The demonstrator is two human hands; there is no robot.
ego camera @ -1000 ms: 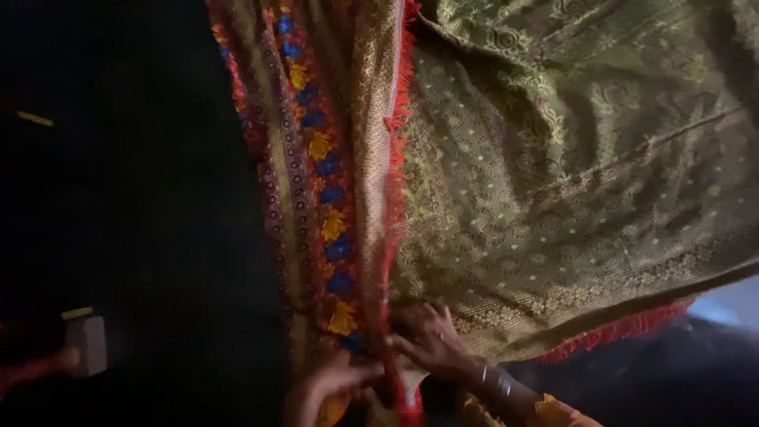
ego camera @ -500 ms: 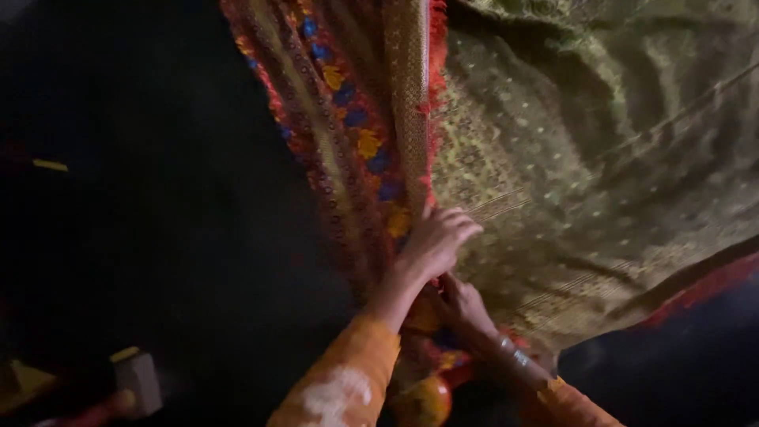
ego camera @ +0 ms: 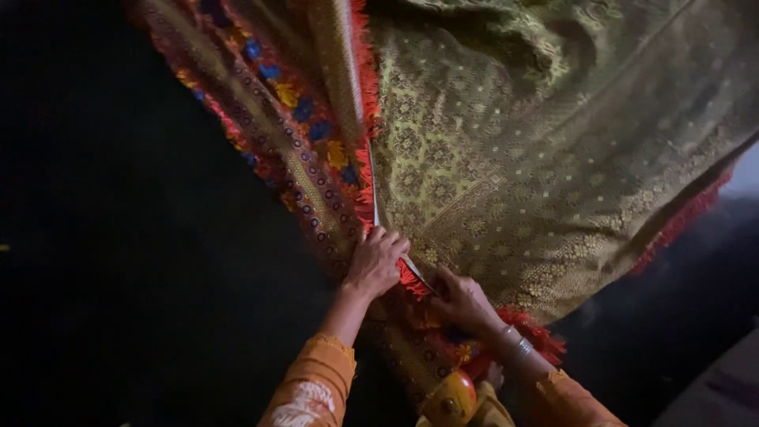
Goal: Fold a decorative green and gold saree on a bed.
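Note:
A large olive-green and gold brocade cloth (ego camera: 553, 158) hangs in front of me, with a red fringe along its edge and a patterned border (ego camera: 304, 134) of blue, yellow and red flowers on its left side. My left hand (ego camera: 375, 261) grips the patterned border where it meets the red fringe. My right hand (ego camera: 466, 300), with bangles on its wrist, pinches the fringed edge just below and to the right. Both orange sleeves reach up from the bottom of the view.
A small round orange-yellow object (ego camera: 449, 399) shows at the bottom between my arms. The surroundings to the left are dark with nothing readable. A pale patch of floor (ego camera: 747, 170) shows at the right edge.
The cloth has shifted right and up in view. My left hand has slid down the border and now closes on it near my right hand. The small box at the lower left is out of view.

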